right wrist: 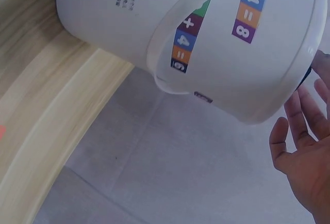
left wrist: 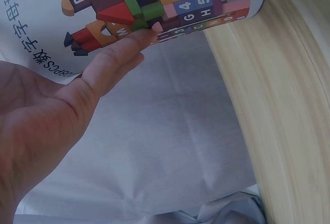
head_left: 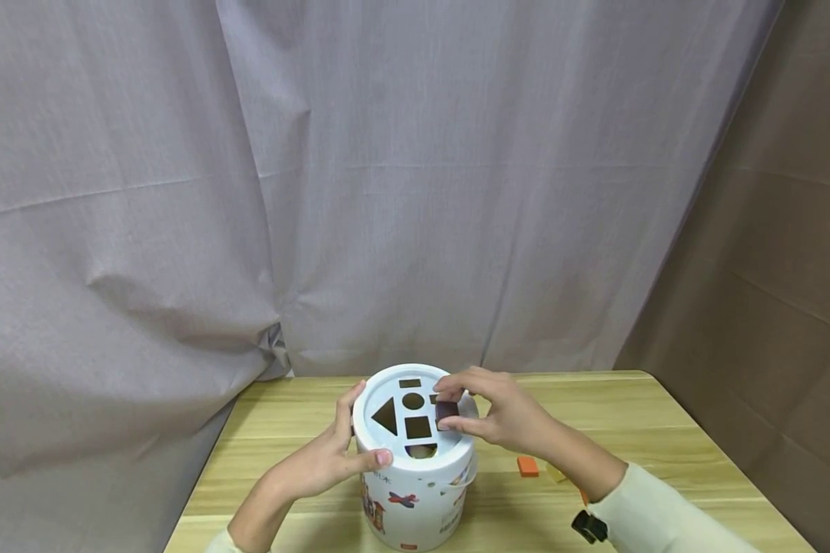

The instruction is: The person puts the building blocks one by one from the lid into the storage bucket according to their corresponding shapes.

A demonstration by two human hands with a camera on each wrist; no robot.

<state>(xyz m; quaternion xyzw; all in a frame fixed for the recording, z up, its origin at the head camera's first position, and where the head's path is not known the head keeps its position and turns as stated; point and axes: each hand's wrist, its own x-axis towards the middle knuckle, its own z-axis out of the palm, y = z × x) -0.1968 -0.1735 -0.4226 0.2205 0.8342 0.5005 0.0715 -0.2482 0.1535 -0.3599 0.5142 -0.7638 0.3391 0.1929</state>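
A white bucket with printed pictures of blocks stands upright, its lid cut with holes of several shapes. My left hand rests against the bucket's left side, thumb on the front of the rim. In the left wrist view, that hand's fairly straight fingers lie along the printed wall. Above the lid's right part, my right hand pinches a dark block between thumb and fingers. The block covers part of the holes there. Only a dark sliver of it shows past the rim in the right wrist view.
The wooden table holds an orange block and a yellow block right of the bucket, partly behind the right forearm. The bucket's white handle hangs on its right side. A grey curtain stands behind the table.
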